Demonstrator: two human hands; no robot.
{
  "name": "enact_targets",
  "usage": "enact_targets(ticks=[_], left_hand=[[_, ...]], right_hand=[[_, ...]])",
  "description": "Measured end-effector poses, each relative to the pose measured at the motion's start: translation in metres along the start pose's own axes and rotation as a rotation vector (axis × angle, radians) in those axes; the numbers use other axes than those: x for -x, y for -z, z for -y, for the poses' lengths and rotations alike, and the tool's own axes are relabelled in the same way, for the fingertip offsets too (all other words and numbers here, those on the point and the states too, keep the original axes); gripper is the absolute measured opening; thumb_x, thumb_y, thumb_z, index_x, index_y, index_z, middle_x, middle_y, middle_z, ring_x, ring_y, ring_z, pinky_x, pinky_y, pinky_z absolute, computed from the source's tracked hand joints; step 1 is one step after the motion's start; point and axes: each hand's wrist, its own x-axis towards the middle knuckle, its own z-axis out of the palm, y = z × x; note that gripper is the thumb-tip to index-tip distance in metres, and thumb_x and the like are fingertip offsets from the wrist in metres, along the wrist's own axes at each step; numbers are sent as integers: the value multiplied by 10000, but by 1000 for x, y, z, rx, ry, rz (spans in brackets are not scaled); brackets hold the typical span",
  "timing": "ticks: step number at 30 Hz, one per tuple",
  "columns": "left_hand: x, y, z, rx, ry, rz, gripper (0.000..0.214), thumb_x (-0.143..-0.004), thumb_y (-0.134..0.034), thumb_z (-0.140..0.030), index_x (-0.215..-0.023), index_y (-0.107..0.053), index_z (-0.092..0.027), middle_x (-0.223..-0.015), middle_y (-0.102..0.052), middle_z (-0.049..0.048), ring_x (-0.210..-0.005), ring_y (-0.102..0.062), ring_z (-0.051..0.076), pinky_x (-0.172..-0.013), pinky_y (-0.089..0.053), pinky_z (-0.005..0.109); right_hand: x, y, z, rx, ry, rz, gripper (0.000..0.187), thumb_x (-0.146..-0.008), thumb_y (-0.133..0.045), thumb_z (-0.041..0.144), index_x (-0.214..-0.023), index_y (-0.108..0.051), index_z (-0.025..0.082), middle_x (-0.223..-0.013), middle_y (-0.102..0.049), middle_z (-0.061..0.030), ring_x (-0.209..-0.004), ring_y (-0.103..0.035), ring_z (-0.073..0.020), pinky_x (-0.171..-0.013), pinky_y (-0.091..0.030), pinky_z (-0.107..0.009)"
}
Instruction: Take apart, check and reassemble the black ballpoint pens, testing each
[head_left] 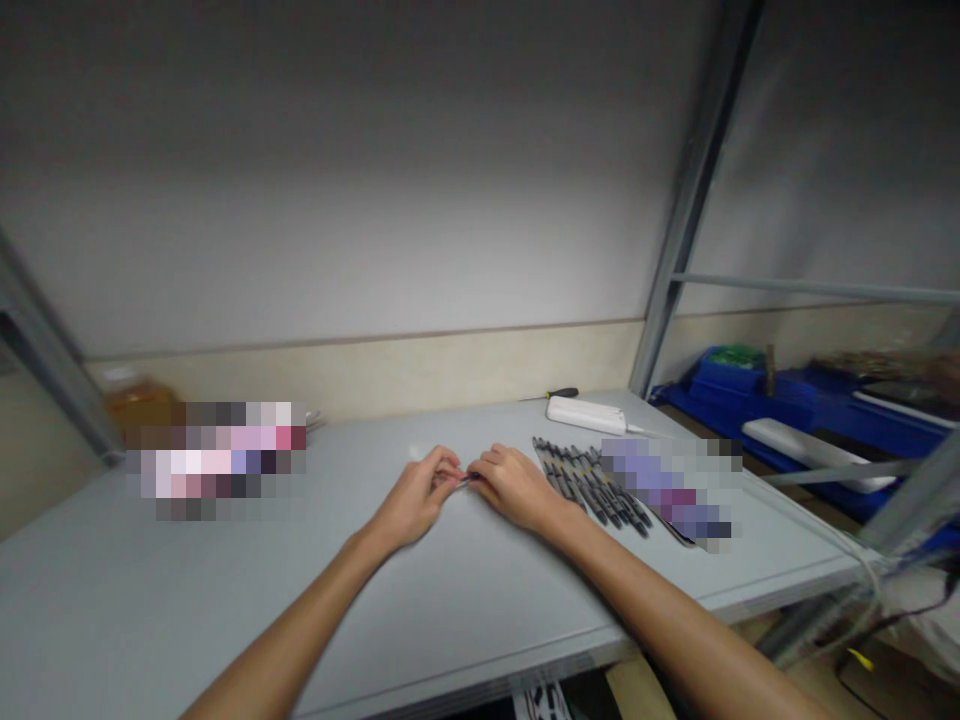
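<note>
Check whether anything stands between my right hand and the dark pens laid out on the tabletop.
Nothing visible does; the dark pens lie on the tabletop just to the right of your right hand.

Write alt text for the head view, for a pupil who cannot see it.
A person's left hand and right hand come together at a grey table, holding between them a small slender item too indistinct to identify. To the right, dark pen-like sticks lie side by side, with a white bar and a screwdriver behind them.
</note>
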Motion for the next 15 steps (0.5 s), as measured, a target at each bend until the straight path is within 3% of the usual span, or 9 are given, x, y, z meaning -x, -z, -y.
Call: enact_targets(ticks=[7, 11, 15], left_hand=[[1, 25, 5, -352, -100, -67, 172, -855, -439, -261, -937, -565, -178, -896, -631, 56, -850, -560, 170, -798, -413, 287], [1, 28, 7, -492, -159, -94, 221, -887, -376, -250, -943, -569, -156, -900, -607, 74, -879, -526, 180, -812, -398, 296], [0, 17, 0, -667, -202, -52, 274, -907, -315, -255, -966, -564, -157, -898, -601, 80, -880, -500, 204, -790, -379, 336]], right_hand=[[5, 6, -21, -156, -176, -136, 237, -869, -460, 311, -941, -633, 166, -864, -650, -75, -802, -539, -176, -718, -362, -264], [6, 10, -21, -291, -214, -42, 236, -836, -495, 331, -924, -645, 173, -747, -650, -48, -675, -551, -154, -637, -356, -242], [4, 9, -4, -140, -288, -1, 265, -806, -517, 345, -984, -619, 177, -808, -655, -80, -766, -583, -194, -678, -369, -262]])
